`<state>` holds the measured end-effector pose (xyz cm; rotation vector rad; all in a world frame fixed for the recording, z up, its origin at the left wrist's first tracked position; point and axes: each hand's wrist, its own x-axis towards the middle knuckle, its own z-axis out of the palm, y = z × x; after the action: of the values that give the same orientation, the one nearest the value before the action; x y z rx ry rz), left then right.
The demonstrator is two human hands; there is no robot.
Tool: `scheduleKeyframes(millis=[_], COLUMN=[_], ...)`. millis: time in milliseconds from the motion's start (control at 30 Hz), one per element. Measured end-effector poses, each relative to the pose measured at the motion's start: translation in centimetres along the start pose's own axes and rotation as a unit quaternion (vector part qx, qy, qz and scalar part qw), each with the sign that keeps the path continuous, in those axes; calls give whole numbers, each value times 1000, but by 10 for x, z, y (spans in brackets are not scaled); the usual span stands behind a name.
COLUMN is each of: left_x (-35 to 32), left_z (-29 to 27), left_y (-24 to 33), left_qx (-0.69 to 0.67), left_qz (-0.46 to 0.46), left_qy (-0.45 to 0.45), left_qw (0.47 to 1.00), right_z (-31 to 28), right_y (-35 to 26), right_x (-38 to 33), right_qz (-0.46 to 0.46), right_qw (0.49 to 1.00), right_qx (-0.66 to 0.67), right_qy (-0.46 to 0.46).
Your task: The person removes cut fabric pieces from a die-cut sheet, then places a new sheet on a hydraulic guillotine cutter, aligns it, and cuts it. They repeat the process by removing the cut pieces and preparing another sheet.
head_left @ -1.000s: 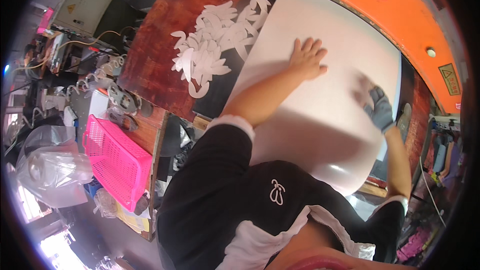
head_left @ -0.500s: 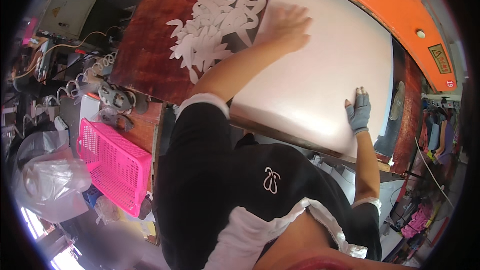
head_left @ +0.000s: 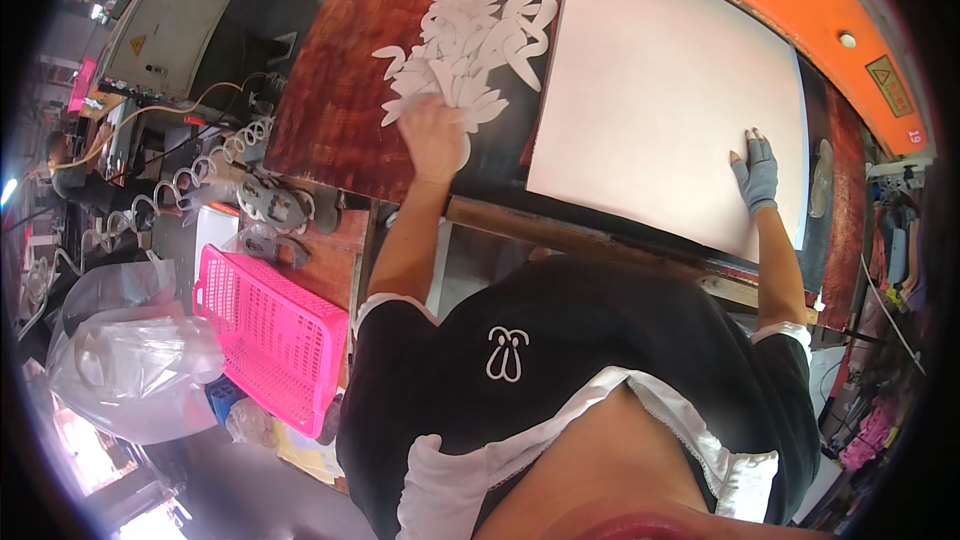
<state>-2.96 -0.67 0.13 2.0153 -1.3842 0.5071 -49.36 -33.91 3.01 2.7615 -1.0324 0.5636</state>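
My left hand (head_left: 433,138) is bare and smeared by motion at the near side of a loose heap of pale, curved, leaf-shaped cut pieces (head_left: 455,45). Its fingers overlap the lowest pieces; whether they hold any cannot be made out. My right hand (head_left: 757,180), in a grey glove with bare fingertips, lies flat and open near the right edge of a large, smooth, pale sheet (head_left: 665,90). That sheet covers much of the dark work surface, just right of the heap.
An orange machine beam (head_left: 820,15) with a red button runs along the far right. A reddish-brown board (head_left: 330,90) lies under the left side of the heap. At lower left stand a pink plastic basket (head_left: 325,340), clear plastic bags (head_left: 140,370) and a coiled hose (head_left: 200,172).
My left hand has swept off the sheet, leftward and nearer, to the heap of cut pieces. My right hand stays on the sheet. The whole view has shifted somewhat.
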Motion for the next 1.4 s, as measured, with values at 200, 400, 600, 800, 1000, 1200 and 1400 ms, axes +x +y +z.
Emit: scheduleKeyframes(millis=[200,400,600,800,1000,1200,1400], left_x=[-17,-3,22,54,63,63,55], left_z=[-13,-22,-28,-67,-84,-70,-69], left_y=[17,-32,-18,41,99,93,77], left_qx=[-93,66,-289,-522,-614,-597,-589], left_qz=[-20,-282,-340,-349,-295,-301,-328], left_qy=[20,-55,55,79,38,20,37], left_qw=[995,956,893,774,731,743,738], right_z=[-1,-2,-4,-6,-2,2,-3], right_y=[-2,-1,-5,-7,-12,-27,-38], right_x=[3,5,5,4,0,-6,-19], right_qz=[-4,-14,9,11,57,141,146], right_qw=[1000,1000,1000,1000,998,985,985], right_qx=[13,16,26,24,-14,-93,-92], right_qy=[-3,4,3,14,7,-29,-33])
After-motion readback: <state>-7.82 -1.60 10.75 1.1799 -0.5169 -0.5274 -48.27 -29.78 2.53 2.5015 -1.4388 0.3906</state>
